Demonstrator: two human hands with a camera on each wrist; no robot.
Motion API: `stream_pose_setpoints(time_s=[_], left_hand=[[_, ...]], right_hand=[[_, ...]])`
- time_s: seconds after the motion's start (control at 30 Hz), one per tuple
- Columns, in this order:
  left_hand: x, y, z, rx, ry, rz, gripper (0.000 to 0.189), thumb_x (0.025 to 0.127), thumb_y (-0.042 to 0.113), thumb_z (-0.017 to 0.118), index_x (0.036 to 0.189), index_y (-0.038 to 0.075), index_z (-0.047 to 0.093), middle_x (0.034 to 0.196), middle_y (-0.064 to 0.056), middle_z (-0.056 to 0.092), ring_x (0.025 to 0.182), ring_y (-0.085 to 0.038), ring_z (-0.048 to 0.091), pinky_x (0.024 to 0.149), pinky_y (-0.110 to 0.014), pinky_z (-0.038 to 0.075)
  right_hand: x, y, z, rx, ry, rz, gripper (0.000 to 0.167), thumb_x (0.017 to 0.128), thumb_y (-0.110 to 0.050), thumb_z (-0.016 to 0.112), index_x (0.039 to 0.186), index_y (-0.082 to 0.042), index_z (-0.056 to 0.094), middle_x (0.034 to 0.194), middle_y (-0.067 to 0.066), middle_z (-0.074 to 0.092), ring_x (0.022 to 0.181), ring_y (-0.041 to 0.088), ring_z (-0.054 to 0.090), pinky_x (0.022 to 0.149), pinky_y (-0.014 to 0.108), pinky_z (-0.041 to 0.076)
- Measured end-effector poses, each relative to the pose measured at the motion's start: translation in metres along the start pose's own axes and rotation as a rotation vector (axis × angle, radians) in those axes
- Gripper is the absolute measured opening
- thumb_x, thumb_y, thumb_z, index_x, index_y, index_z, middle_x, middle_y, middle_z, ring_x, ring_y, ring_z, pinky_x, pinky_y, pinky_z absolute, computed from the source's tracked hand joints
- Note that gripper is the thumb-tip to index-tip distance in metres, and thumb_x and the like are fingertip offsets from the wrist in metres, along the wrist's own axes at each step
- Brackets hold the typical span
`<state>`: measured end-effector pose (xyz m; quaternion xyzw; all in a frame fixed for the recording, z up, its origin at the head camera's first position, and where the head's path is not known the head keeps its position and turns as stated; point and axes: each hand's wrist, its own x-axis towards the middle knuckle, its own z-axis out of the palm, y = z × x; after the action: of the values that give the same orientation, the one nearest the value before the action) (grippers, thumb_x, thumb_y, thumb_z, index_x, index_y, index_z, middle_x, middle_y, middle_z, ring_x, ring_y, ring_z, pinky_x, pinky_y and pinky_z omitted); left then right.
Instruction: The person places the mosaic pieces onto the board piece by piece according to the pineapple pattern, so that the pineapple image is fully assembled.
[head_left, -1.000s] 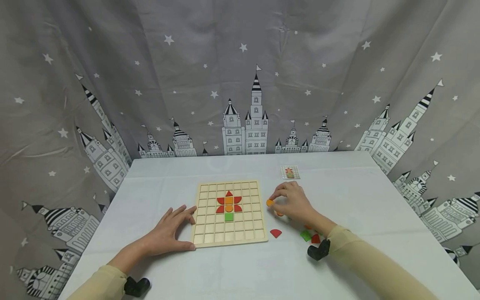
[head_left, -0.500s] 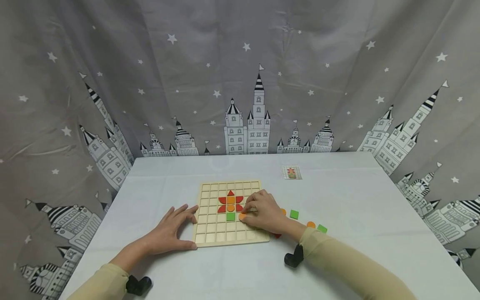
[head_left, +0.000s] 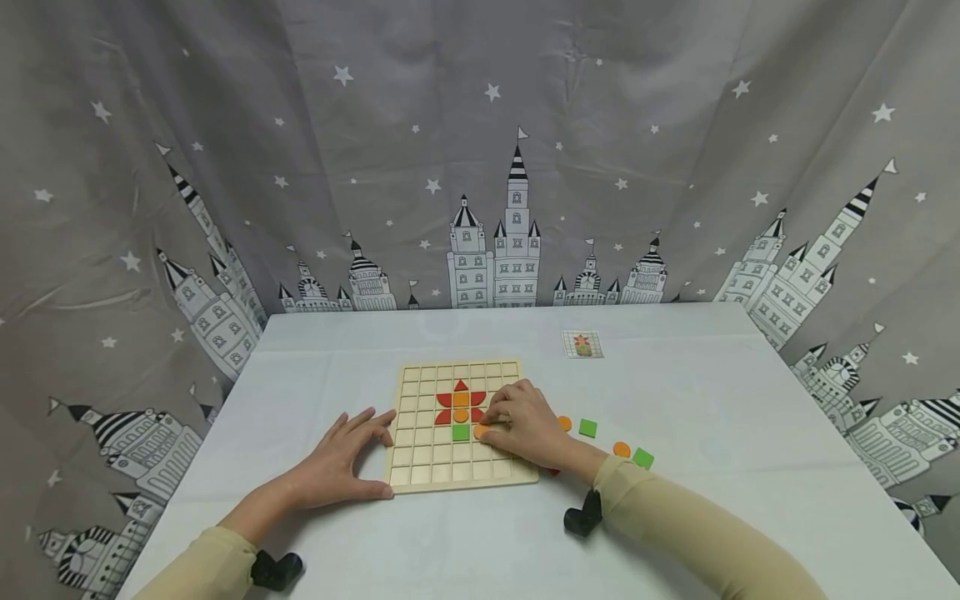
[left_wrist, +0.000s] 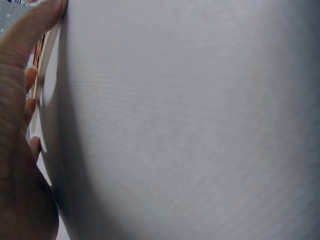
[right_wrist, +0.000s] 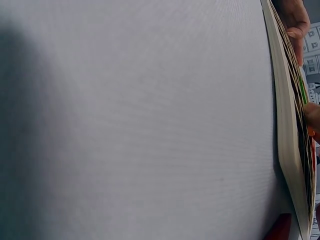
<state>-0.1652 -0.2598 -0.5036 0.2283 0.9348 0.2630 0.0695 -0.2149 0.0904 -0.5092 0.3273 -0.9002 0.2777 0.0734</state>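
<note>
A wooden grid board [head_left: 420,477] lies on the white table. Red pieces, an orange square [head_left: 461,399], an orange disc [head_left: 461,415] and a green square [head_left: 461,432] sit in its cells. My left hand [head_left: 333,467] rests at the board's left side, fingers spread, with fingertips at the edge and the thumb at the near corner. Over the board's right half, my right hand [head_left: 531,425] pinches another orange disc [head_left: 480,432] between thumb and fingers, right beside the green square. The hand partly covers the red piece [head_left: 477,414] behind it.
Right of the board lie loose orange discs [head_left: 622,449] and green squares [head_left: 588,428]. A red piece [right_wrist: 280,228] shows near the board's edge in the right wrist view. Further back is a small picture card [head_left: 582,344]. A grey curtain [head_left: 645,167] hangs behind the table.
My right hand has carried an orange disc leftward from the loose pieces onto the board, then shifted it slightly further left toward the green square. The left hand has stayed at the board's edge.
</note>
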Motion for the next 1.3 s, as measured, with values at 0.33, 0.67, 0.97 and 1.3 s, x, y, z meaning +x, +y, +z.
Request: stream_pose_setpoints(time_s=[0.33, 0.67, 0.97, 1.3], left_hand=[[0.000, 0.000, 0.000, -0.005, 0.002, 0.001, 0.066, 0.069, 0.072, 0.081, 0.113, 0.030, 0.054, 0.163, -0.006, 0.037, 0.152, -0.040, 0.020, 0.123, -0.064, 0.001], [0.001, -0.002, 0.002, 0.007, 0.012, 0.009, 0.067, 0.068, 0.074, 0.080, 0.112, 0.031, 0.054, 0.163, -0.007, 0.038, 0.152, -0.040, 0.022, 0.122, -0.065, 0.002], [-0.001, -0.001, 0.001, 0.004, 0.026, 0.031, 0.066, 0.069, 0.070, 0.082, 0.113, 0.029, 0.054, 0.162, -0.007, 0.039, 0.151, -0.041, 0.023, 0.122, -0.066, 0.003], [0.000, 0.000, 0.000, 0.004, 0.017, 0.020, 0.066, 0.069, 0.070, 0.082, 0.113, 0.029, 0.054, 0.162, -0.007, 0.039, 0.152, -0.040, 0.023, 0.122, -0.065, 0.003]], right_hand=[[0.000, 0.001, -0.007, 0.015, 0.028, -0.014, 0.016, 0.084, -0.034, 0.086, 0.094, -0.023, 0.081, 0.105, -0.008, 0.064, 0.103, 0.016, 0.049, 0.088, 0.038, 0.043], [-0.015, 0.025, -0.049, 0.050, -0.007, 0.162, 0.022, 0.084, -0.032, 0.086, 0.103, -0.022, 0.080, 0.110, -0.007, 0.062, 0.108, 0.018, 0.047, 0.093, 0.043, 0.042], [-0.036, 0.051, -0.074, 0.039, -0.058, 0.241, 0.030, 0.082, -0.034, 0.086, 0.109, -0.023, 0.079, 0.112, -0.006, 0.064, 0.112, 0.021, 0.046, 0.096, 0.046, 0.039], [-0.056, 0.068, -0.079, -0.064, -0.127, 0.274, 0.031, 0.080, -0.044, 0.087, 0.109, -0.032, 0.080, 0.111, -0.008, 0.063, 0.111, 0.023, 0.047, 0.092, 0.046, 0.039]])
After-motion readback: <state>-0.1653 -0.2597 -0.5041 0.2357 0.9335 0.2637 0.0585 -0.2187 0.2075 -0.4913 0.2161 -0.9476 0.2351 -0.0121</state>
